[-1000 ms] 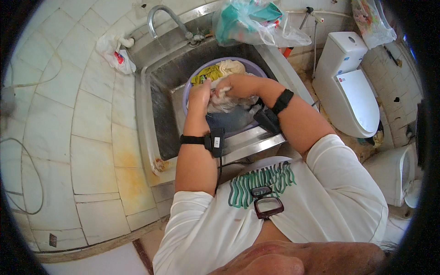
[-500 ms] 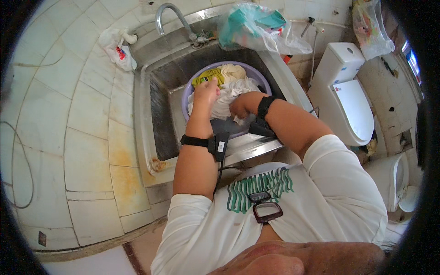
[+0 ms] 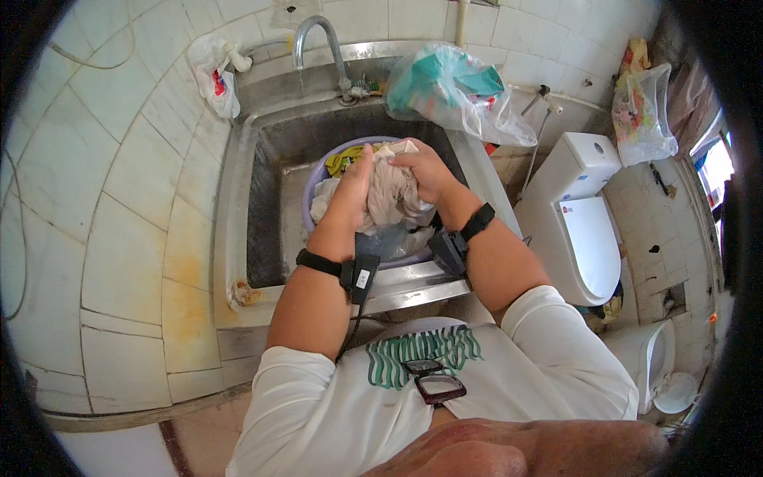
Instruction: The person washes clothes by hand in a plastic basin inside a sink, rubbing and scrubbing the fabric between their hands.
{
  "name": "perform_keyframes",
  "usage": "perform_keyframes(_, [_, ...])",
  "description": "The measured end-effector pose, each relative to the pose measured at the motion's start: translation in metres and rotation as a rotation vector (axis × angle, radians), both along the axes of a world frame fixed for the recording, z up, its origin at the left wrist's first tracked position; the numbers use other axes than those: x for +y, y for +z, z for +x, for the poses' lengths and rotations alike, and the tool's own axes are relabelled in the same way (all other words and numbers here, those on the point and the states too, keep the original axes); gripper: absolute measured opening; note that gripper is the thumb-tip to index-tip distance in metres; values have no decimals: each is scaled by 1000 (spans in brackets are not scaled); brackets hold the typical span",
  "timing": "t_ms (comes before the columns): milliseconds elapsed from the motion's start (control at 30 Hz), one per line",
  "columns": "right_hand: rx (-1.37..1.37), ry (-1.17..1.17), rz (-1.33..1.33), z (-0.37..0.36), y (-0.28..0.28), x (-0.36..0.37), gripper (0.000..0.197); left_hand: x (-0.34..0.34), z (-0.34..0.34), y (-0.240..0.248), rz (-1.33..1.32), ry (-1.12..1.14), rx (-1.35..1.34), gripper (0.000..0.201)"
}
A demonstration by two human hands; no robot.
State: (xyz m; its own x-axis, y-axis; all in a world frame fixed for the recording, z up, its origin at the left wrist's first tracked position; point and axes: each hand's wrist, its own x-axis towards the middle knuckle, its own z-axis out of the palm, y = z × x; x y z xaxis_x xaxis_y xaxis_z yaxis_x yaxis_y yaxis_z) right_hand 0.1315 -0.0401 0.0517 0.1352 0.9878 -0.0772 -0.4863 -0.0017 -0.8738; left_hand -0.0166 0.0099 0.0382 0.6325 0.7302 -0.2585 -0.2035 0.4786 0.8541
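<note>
A bunched beige cloth [image 3: 389,193] is raised between my two hands above the basin. My left hand [image 3: 357,189] presses against its left side, fingers together and pointing away from me. My right hand [image 3: 424,169] grips its upper right part, the thumb lying over the fabric. Beneath them, a purple basin [image 3: 308,208] holds cloudy water [image 3: 388,243]. At the basin's far left lies a yellow-green cloth [image 3: 342,161], and a white cloth [image 3: 323,199] shows left of my left wrist. The cloth in my hands hides much of the basin's contents.
A steel sink [image 3: 230,230] surrounds the basin. Its curved faucet [image 3: 322,25] rises at the back, beside a clear plastic bag [image 3: 453,87] with teal contents. A small white bag [image 3: 213,75] hangs on the left wall. A white toilet [image 3: 588,230] stands to the right.
My right hand has moved away from me and up. The beige cloth is now gathered between both hands, where the right hand was low in the basin before. The view has shifted slightly.
</note>
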Motion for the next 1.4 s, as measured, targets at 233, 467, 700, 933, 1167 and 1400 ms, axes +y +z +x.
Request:
perform_keyframes(233, [-37, -79, 69, -21, -15, 7, 24, -4, 13, -29, 105, 209, -52, 45])
perform_keyframes(467, [-461, 5, -58, -21, -15, 3, 37, -17, 14, -10, 223, 469, -76, 38])
perform_keyframes(700, [-1091, -200, 401, -36, 8, -13, 30, -13, 9, 0, 0, 455, -264, 44])
perform_keyframes(933, [-1342, -249, 259, -51, 16, -20, 34, -16, 14, -21, -120, 268, -365, 39])
perform_keyframes(1167, [-1437, -342, 110, -38, 7, -10, 25, -23, 19, -15, -243, 244, -213, 50])
perform_keyframes(1400, [-1375, -287, 406, -58, 11, -19, 25, -15, 12, -28, -413, 84, -399, 50])
